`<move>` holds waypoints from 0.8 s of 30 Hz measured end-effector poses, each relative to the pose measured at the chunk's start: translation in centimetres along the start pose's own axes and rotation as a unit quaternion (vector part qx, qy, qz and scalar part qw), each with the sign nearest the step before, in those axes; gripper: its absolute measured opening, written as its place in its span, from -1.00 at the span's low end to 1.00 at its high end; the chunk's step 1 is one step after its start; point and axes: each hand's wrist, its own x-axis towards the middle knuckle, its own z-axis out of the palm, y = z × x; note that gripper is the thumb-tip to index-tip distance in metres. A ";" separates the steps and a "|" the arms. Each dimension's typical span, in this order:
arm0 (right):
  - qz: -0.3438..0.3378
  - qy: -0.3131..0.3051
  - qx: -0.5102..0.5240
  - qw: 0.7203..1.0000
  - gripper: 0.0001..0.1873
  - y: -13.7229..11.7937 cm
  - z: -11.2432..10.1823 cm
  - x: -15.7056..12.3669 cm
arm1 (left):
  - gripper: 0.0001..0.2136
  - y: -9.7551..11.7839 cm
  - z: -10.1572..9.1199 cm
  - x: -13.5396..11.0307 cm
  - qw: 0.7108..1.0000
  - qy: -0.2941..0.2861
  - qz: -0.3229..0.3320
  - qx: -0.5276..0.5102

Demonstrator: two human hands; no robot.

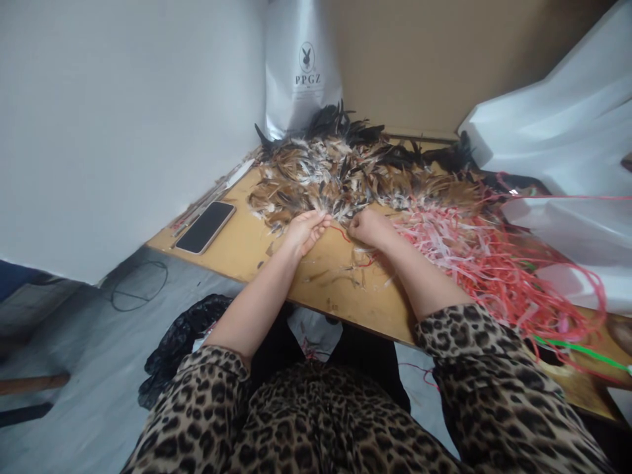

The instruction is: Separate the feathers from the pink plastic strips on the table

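Observation:
My left hand [310, 230] is closed in a pinch at the near edge of a pile of feathers [316, 164], brown, black and whitish. From its fingertips a short red string [340, 232] curves to the right. Beside it, a little apart, my right hand [370, 227] is closed with its fingers curled down against the feathers. Whatever lies in the right fingers is hidden. Small feather scraps [345, 273] are scattered on the wooden table [365, 309] in front of both hands.
A tangled heap of red and pink strips [494, 270] spreads to the right, with a green strip [582, 352] nearby. A phone [206, 227] lies at the left. Behind stands a white printed bag [303, 72]; more white plastic [557, 118] is at right. A black bag [182, 342] sits below.

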 end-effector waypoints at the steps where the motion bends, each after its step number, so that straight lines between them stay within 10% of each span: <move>1: -0.001 -0.005 0.022 1.000 -0.87 0.1 -0.1 0.0 | -0.95 0.0 0.0 0.0 1.000 -0.001 -0.003 0.000; 5: 0.008 -0.052 0.229 0.972 -0.87 0.7 -1.2 0.0 | -0.92 0.0 0.1 0.0 1.000 -0.006 -0.011 -0.008; 15: 0.040 -0.024 0.616 0.786 -0.72 -1.1 -0.8 0.0 | -0.95 -0.2 0.3 -0.4 0.997 -0.045 -0.056 0.007; 24: 0.018 0.012 0.618 0.786 -0.74 -2.4 0.4 -0.3 | -0.96 -0.1 0.7 -0.9 0.995 -0.048 -0.079 0.022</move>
